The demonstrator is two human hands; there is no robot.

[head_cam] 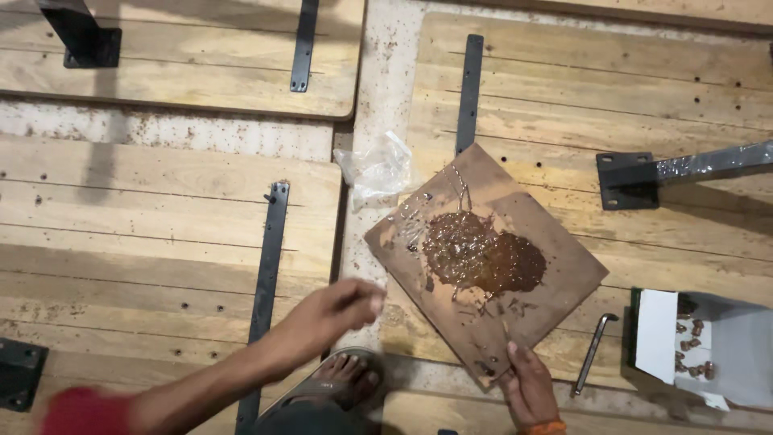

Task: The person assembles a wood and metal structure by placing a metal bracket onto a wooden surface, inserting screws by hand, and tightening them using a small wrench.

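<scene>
Holding brown board [515, 266] corner with my right hand [530, 387], grip pinching it at 6 o'clock; my left hand [334, 310] blurred at 9 o'clock, grip unclear; sticky brown heap [483, 258] on board.

Clear plastic bag [377, 167], hex key [592, 353], screw box [708, 346]
</scene>
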